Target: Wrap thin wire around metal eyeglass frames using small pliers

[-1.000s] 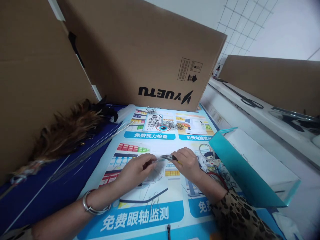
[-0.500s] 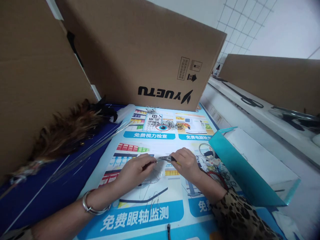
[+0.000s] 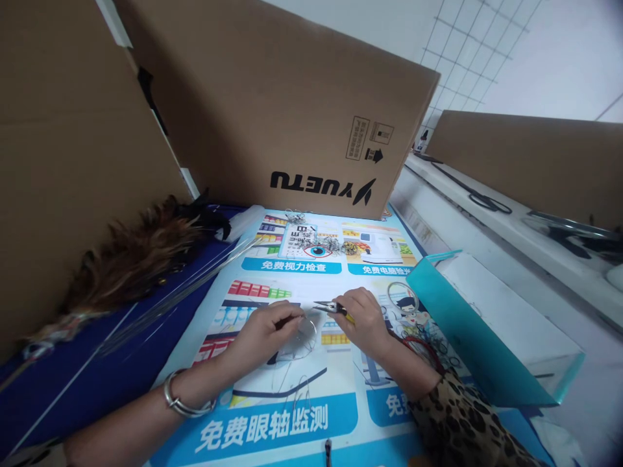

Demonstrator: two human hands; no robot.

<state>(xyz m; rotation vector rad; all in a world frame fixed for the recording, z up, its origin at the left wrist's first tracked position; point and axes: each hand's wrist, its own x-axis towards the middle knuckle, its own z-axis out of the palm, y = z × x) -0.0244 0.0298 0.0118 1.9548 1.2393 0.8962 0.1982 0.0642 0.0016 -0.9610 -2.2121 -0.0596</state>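
My left hand (image 3: 272,327) pinches a thin bent wire (image 3: 314,338) between thumb and fingertips, above the printed sheet. The wire curves in a loop to the right of and below the fingers. In my right hand (image 3: 364,319) are needle-nose pliers (image 3: 329,307) with yellow on the handles. Their dark tips point left with the jaws slightly apart, close to my left fingertips and not touching the wire. Loose wire pieces (image 3: 302,392) lie on the sheet below my left hand.
A teal open box (image 3: 457,324) stands at right, beside wire rings (image 3: 403,296). Long straight wires (image 3: 195,279) and brown feathers (image 3: 131,253) lie at left. Small tangled wire bits (image 3: 331,244) sit farther back, before a tall cardboard panel (image 3: 272,97). Scissors (image 3: 487,201) rest on the ledge.
The pliers' tips have parted and drawn slightly up, away from my left fingertips. More of the wire loop shows beside my left hand, which still pinches it.
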